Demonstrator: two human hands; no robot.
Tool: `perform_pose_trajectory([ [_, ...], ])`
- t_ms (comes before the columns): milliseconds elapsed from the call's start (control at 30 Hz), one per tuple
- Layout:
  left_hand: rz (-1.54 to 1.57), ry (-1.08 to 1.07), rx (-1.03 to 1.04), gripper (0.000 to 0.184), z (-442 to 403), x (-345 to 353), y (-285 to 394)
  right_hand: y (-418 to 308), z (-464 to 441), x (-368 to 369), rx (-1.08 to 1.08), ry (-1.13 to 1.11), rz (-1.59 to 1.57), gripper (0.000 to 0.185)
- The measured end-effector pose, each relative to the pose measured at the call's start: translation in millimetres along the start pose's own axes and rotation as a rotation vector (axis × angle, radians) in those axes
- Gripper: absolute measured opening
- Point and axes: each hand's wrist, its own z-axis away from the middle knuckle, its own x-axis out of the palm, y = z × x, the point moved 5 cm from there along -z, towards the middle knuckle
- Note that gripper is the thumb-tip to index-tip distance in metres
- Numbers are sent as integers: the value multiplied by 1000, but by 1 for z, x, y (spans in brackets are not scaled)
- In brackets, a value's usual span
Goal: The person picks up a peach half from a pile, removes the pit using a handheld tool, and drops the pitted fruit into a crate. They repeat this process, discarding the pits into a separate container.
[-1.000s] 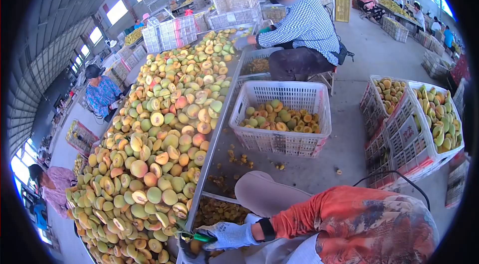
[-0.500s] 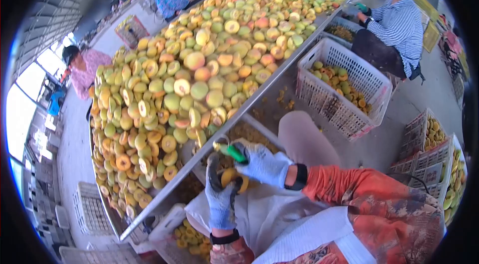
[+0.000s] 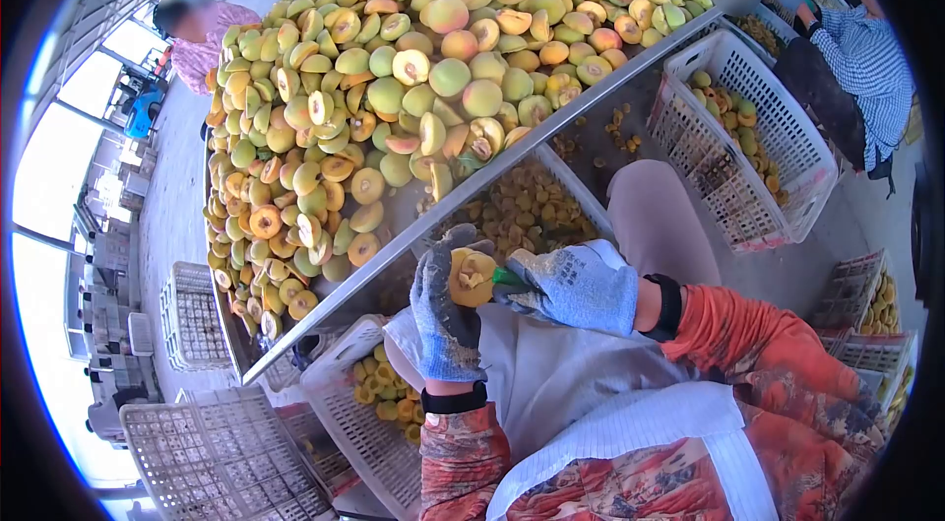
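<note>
My left hand (image 3: 445,309), in a blue glove with a dark palm, is wrapped round a yellow halved fruit (image 3: 472,277), cut face up. My right hand (image 3: 581,287), gloved alike, grips a green-handled tool (image 3: 508,278) whose tip meets the fruit; the tip itself is hidden. Both hands are above my lap, just in front of the metal table edge (image 3: 413,228). Beyond the edge lies a large heap of halved fruit (image 3: 384,93). Below the hands, a bin of small brown pieces (image 3: 522,206) shows under the edge.
A white crate of fruit halves (image 3: 364,423) stands left of my lap, beside an empty-looking crate (image 3: 224,457). Another crate (image 3: 753,142) is at the right, near a co-worker in a checked shirt (image 3: 866,78). A person in pink (image 3: 202,43) is across the table.
The view has swung left and down. My left hand, out of sight a second ago, came into view with fruit. The green tool in my right hand has moved to the fruit.
</note>
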Motion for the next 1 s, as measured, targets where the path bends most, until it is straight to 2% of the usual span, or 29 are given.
perform_pose_trajectory([
  [67, -67, -24, 21, 39, 5, 4, 2, -2, 3, 3, -1, -74, -27, 27],
  [133, -90, -55, 68, 37, 9, 7, 5, -4, 6, 2, -93, 2, -27, 26],
  [267, -85, -51, 58, 38, 14, 10, 6, -2, 8, 8, -47, -51, -9, 28],
  [333, -620, -107, 281, 35, 22, 20, 16, 4, 9, 25, -58, -74, -201, 33],
  [367, -622, -104, 281, 35, 27, 24, 16, 2, 9, 23, -60, -75, -204, 33],
  [433, -354, 28, 241, 23, 36, 25, 14, -1, 10, 21, -11, -131, -236, 35],
  [500, -354, 38, 208, 21, 39, 25, 14, 1, 13, 25, -39, -111, -258, 35],
  [567, -453, 45, 268, 22, 45, 29, 16, -3, 15, 22, -65, -96, -281, 34],
  [600, -453, 46, 267, 22, 47, 32, 16, -6, 16, 22, 102, -252, -554, 33],
  [633, -513, 47, 350, 22, 49, 36, 21, -8, 19, 25, 274, -405, -826, 33],
  [667, -572, 45, 435, 23, 50, 39, 24, -8, 20, 23, 275, -402, -827, 33],
  [700, -572, 45, 435, 23, 49, 41, 24, -7, 25, 29, 423, -516, -1079, 33],
  [733, -527, 50, 344, 23, 47, 41, 20, -9, 31, 32, 573, -629, -1330, 32],
  [833, -405, 0, 217, 25, 18, 25, 3, 3, 25, 16, 551, -665, -1291, 30],
  [867, -298, 24, 110, 21, 17, 30, 4, 10, 19, 16, 478, -467, -1042, 29],
  [900, -401, 30, 196, 19, 10, 26, 3, 13, 18, 19, 376, -270, -810, 30],
  [933, -503, 59, 227, 19, -2, 20, -2, 15, 19, 18, 209, -86, -392, 32],
  [967, -478, 65, 204, 19, -12, 14, -12, 12, 22, 19, 31, 132, -3, 33],
  [1000, -418, 61, 207, 19, -20, 12, -19, 11, 23, 22, 14, 181, -21, 32],
])
